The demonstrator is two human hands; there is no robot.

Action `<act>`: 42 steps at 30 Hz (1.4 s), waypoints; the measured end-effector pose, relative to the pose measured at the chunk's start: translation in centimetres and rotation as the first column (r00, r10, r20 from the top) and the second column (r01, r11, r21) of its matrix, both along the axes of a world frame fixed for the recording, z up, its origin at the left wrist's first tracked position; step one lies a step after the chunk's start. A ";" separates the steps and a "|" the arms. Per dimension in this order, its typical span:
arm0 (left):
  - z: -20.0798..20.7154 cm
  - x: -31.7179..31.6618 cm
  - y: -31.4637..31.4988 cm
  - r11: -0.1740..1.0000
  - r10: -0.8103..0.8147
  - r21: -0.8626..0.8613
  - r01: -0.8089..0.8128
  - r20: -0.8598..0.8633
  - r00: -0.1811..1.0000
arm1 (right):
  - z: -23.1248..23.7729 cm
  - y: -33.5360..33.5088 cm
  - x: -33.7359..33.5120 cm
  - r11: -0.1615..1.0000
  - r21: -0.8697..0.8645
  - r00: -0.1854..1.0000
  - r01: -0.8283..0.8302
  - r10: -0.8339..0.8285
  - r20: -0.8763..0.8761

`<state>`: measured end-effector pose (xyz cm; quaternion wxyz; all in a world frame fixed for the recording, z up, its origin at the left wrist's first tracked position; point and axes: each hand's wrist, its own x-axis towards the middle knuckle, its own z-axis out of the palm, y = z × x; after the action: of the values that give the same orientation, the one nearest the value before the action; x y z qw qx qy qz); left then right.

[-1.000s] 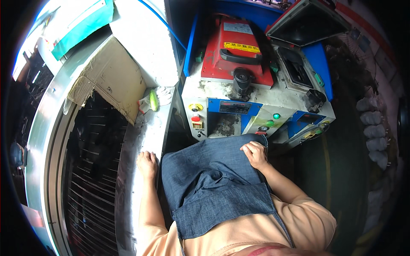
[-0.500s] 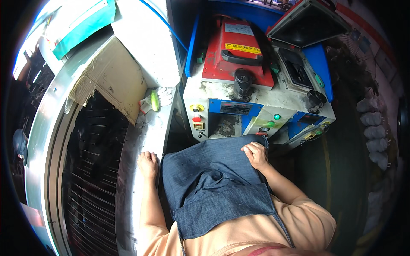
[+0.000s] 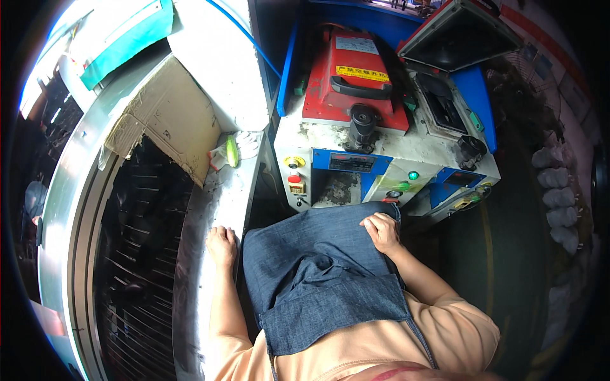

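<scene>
Metal ledging (image 3: 219, 200) supports the left hand (image 3: 222, 246), a denim apron (image 3: 346, 305) the right hand (image 3: 382, 232); I cannot tell either grip's closure.

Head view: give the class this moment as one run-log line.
left hand: on metal ledge | right hand: on denim apron | red cover: lowered | neighbouring cover: raised | white glove: on ledge

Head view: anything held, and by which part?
Left hand: nothing visible, on the ledge. Right hand: on the apron, near its right edge; grip unclear.

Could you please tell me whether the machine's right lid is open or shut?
Open: the right lid stands raised, its dark underside showing.
</scene>
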<state>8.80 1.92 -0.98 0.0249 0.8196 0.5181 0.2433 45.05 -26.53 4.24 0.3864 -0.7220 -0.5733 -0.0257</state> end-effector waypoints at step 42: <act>-0.8 0.5 0.3 0.999 0.040 0.007 -0.042 0.138 0.990 | -0.3 0.0 -0.6 0.999 -0.036 0.999 -0.019 0.017 -0.050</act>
<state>9.28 2.24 -1.73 0.0515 0.7901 0.5306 0.3027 44.48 -26.53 3.92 0.3873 -0.7243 -0.5704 0.0062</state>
